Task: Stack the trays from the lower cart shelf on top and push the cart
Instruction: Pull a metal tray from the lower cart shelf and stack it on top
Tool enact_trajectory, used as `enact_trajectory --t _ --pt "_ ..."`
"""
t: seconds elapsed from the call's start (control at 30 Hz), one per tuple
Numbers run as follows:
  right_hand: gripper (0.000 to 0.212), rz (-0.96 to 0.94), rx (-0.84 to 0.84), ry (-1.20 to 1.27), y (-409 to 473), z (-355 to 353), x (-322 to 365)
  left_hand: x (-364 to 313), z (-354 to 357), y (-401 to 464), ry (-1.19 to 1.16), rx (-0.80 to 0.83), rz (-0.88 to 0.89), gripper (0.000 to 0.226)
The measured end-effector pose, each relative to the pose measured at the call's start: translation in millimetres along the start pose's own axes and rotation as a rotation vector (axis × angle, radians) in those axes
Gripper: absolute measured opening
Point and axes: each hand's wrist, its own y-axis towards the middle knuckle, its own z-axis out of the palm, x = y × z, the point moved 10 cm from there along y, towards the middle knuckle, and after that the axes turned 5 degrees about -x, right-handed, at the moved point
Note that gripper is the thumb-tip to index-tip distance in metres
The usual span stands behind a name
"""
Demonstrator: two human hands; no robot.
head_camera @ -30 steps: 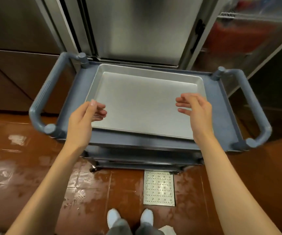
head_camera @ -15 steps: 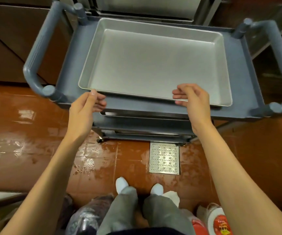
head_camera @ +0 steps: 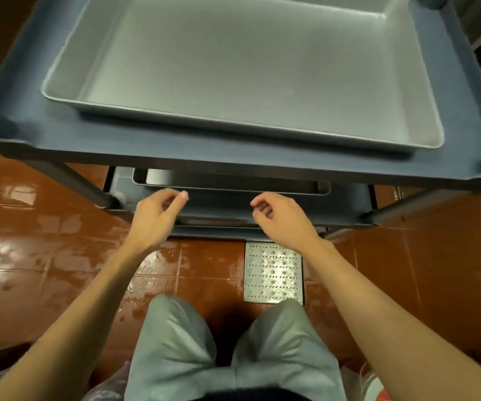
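A silver metal tray (head_camera: 245, 62) lies on the top shelf of the grey-blue cart (head_camera: 175, 153). Under it, on the middle shelf, the front rim of a darker tray (head_camera: 230, 188) shows; most of it is hidden by the top shelf. The edge of another tray (head_camera: 213, 222) peeks out lower down. My left hand (head_camera: 158, 218) and my right hand (head_camera: 282, 218) hover just in front of the middle shelf, fingers loosely curled and apart, holding nothing.
Wet reddish-brown floor tiles (head_camera: 45, 256) surround the cart. A perforated metal drain cover (head_camera: 273, 273) sits in the floor by the cart's base. My knees in grey trousers (head_camera: 233, 351) are bent below. Cart legs (head_camera: 71, 183) stand at both sides.
I have crouched down, so the cart looms larger. Both hands dropped from the top tray's front rim to the level of the middle shelf.
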Motion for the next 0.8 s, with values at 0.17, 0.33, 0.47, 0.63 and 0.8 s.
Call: enact_trajectory --t 0.17,0.33,0.47,0.63,0.8 --pt "0.041 0.131 0.086 -0.414 69 50 -95 60 76 79 0.424 0.115 0.116 0.042" --pt "0.061 0.139 0.053 -0.555 118 87 -139 113 137 126 0.755 0.224 0.218 0.057" --pt "0.048 0.125 0.026 -0.631 143 119 -156 128 158 138 0.822 0.175 0.351 0.047" --pt "0.033 0.151 -0.105 -0.663 154 126 -163 131 164 142 0.851 0.086 0.397 0.042" --pt "0.031 0.147 -0.061 -0.643 154 124 -162 121 168 145 0.951 0.068 0.449 0.041"
